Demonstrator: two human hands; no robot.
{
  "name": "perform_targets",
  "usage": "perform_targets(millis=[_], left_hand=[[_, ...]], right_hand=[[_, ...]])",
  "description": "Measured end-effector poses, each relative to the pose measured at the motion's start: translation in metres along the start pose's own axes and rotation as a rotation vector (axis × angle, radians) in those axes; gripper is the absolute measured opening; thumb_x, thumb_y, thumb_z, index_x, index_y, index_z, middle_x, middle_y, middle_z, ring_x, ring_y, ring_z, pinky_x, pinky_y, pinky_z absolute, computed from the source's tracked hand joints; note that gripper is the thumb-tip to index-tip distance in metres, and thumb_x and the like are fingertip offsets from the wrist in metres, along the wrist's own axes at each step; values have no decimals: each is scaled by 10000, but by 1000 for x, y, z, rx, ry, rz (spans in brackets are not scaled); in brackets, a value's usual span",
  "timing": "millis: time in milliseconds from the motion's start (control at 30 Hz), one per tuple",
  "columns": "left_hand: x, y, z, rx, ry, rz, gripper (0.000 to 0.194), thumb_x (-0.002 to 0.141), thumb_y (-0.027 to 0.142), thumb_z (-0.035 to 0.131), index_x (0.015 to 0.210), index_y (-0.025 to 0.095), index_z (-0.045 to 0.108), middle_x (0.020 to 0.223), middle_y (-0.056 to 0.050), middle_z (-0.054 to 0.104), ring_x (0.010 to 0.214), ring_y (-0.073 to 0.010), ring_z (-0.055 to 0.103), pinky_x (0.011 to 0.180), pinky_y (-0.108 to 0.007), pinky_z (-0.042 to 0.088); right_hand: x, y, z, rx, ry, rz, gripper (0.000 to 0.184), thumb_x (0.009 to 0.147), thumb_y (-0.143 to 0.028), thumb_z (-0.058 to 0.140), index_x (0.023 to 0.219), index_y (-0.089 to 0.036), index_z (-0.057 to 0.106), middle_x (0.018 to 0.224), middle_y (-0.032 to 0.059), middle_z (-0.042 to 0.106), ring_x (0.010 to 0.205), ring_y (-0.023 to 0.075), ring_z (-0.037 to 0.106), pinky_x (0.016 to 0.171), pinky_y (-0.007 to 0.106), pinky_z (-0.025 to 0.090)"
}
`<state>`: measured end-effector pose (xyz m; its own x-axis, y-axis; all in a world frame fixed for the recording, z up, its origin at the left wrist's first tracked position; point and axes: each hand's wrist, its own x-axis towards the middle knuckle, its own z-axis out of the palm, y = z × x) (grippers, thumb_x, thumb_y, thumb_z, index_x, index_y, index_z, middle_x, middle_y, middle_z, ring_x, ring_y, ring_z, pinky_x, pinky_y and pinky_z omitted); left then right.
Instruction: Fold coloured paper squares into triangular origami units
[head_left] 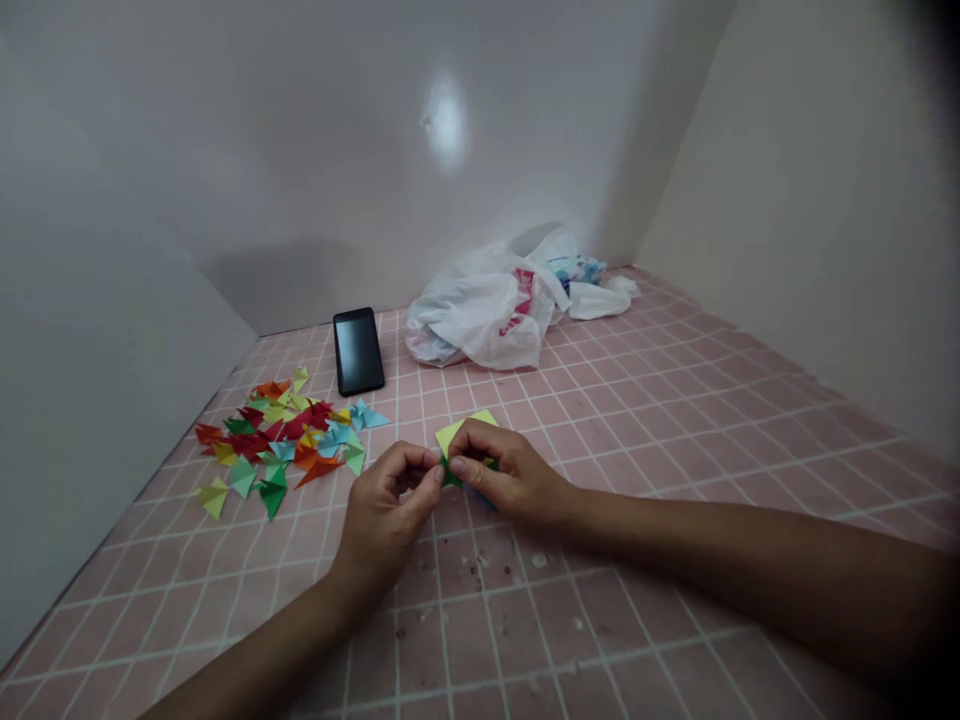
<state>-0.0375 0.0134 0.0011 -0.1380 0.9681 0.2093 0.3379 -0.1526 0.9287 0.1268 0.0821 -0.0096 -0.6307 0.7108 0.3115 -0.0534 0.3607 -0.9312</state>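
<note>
Between my two hands is a small piece of green folded paper, mostly covered by fingers. My left hand pinches its left side between thumb and forefinger. From the right, my right hand grips the same paper, its fingers curled and thumb pressed in. Behind and beneath them lies yellow paper, with only its far part showing. A bit of blue paper peeks out below my right hand. To the left spreads a pile of folded paper cranes in red, orange, yellow, green and light blue.
A black phone lies beyond the pile, near the back wall. White plastic bags sit crumpled at the back, with a smaller white bundle beside them. Pale walls close in the pink tiled surface at the back and both sides.
</note>
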Motion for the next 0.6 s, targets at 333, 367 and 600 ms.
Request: perform_targets(millis=[333, 367, 600], left_hand=[[-6, -4, 5, 48, -48, -93, 117, 795, 271, 628, 729, 176, 640, 679, 12, 606, 626, -126, 537, 587, -233, 416], [-5, -4, 5, 28, -44, -123, 125, 787, 283, 632, 723, 175, 635, 668, 13, 601, 618, -125, 529, 580, -232, 411], [-3, 0, 5, -39, -4, -185, 158, 767, 323, 649, 736, 169, 627, 655, 18, 588, 608, -122, 519, 579, -232, 411]], right_hand=[[-5, 6, 7, -258, 39, -142, 150, 846, -133, 516, 705, -182, 499, 686, -5, 534, 643, 124, 473, 620, 257, 356], [-6, 6, 7, -261, 38, -151, 153, 851, -136, 512, 706, -182, 499, 685, -5, 533, 640, 123, 472, 617, 256, 355], [-5, 3, 5, -185, 17, -147, 205, 938, -208, 489, 740, -176, 532, 714, 7, 560, 671, 129, 503, 642, 262, 378]])
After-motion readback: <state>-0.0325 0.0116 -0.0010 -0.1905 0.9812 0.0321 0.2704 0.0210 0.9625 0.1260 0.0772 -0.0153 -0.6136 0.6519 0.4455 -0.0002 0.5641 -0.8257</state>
